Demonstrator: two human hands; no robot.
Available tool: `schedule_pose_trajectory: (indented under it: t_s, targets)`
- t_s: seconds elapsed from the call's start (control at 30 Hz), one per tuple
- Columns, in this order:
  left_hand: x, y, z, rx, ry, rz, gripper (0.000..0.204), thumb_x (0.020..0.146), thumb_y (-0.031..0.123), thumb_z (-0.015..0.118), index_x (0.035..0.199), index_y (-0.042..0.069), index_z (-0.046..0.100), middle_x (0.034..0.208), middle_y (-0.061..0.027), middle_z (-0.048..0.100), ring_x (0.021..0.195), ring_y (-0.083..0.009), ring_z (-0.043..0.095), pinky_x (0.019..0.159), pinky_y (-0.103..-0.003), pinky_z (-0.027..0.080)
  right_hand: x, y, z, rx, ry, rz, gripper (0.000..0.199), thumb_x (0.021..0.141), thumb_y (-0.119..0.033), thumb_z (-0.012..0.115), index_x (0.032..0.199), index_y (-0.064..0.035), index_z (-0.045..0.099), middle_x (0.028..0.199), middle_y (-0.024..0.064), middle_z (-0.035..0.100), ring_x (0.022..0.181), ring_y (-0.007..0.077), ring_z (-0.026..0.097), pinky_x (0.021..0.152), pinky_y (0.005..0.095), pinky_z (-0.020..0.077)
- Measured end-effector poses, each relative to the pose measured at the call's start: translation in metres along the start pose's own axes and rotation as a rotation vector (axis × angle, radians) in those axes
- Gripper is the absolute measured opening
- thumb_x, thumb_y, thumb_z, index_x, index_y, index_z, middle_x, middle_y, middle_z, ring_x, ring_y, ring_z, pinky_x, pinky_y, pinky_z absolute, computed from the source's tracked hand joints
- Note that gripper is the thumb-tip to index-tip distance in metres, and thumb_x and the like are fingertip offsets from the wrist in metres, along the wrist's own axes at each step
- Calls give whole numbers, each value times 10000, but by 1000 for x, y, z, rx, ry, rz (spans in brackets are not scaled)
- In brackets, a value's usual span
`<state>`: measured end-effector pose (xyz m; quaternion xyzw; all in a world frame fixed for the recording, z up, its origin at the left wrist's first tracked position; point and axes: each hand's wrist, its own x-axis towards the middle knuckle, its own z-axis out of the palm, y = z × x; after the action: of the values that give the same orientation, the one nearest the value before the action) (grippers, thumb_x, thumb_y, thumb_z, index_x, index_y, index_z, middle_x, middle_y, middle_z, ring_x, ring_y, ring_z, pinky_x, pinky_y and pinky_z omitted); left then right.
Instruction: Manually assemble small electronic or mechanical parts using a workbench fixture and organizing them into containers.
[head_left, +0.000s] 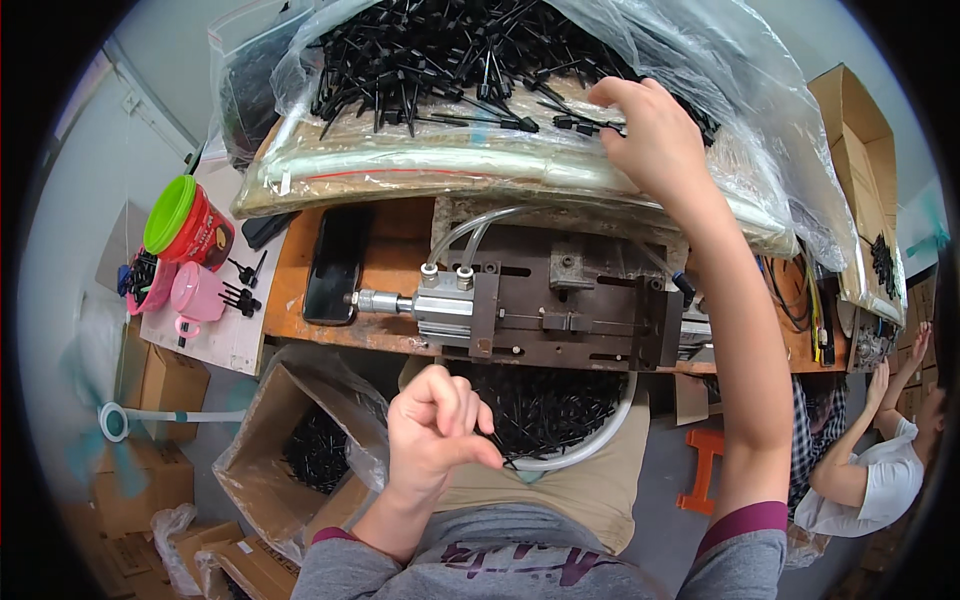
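Here, our left hand hangs near us; our right hand is closer to the far heap of slim black plastic pieces.
Left fingers curl, any grip unclear; past the dark-brown metal fixture, right fingers arch apart, nearest pieces just left of the thumb, roughly crosswise.

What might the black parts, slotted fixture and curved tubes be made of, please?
Black parts: probably plastic, satin, from their even colour and soft sheen. Slotted fixture: likely metal, dull brown, with scuffs and bolts. Curved tubes: clear, glossy, apparently flexible plastic, judging by their smooth bend.
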<state>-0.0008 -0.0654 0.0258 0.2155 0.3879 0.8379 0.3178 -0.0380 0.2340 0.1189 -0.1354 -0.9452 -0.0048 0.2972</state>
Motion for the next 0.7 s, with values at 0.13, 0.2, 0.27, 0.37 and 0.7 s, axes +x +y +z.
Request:
schedule_pose_trajectory:
  t_s: [0.13, 0.2, 0.27, 0.37, 0.7]
  targets:
    - [1, 2, 4, 156, 22, 129, 665, 668, 616, 772, 917, 136, 384, 767, 7, 491, 618, -91, 490, 742, -289, 420, 32, -1, 5, -143, -409, 95, 411, 716, 49, 553, 1095, -81, 646, 1030, 120, 678, 1065, 307, 606, 883, 407, 505]
    - [1, 6, 10, 124, 30, 92, 701, 687, 703, 700, 926, 126, 384, 811, -15, 495, 650, -98, 499, 744, -295, 416, 39, -4, 6, -225, -491, 110, 402, 705, 61, 546, 1072, -60, 655, 1053, 131, 678, 1083, 312, 599, 890, 411, 501]
    - [0, 7, 6, 156, -8, 96, 693, 761, 736, 596, 961, 104, 393, 831, -35, 496, 662, -105, 500, 714, -289, 412, 42, 0, 10, -196, -478, 79, 351, 706, 49, 570, 1033, -36, 664, 1014, 135, 673, 1062, 316, 602, 883, 414, 501]
    - [-2, 6, 4, 118, -33, 98, 648, 817, 689, 583, 979, 88, 402, 815, -38, 495, 662, -110, 498, 696, -288, 412, 33, 17, 13, -144, -308, -55, 278, 709, 21, 611, 979, -5, 672, 948, 144, 657, 1035, 320, 601, 870, 429, 493]
    - [5, 0, 5, 368, -14, 148, 338, 838, -18, 681, 1151, -57, 560, 1003, -114, 597, 869, -133, 614, 783, -252, 491, -60, -29, -39, 425, 145, -227, 154, 778, 12, 665, 918, 1, 601, 797, 111, 586, 683, 237, 615, 593, 321, 497]
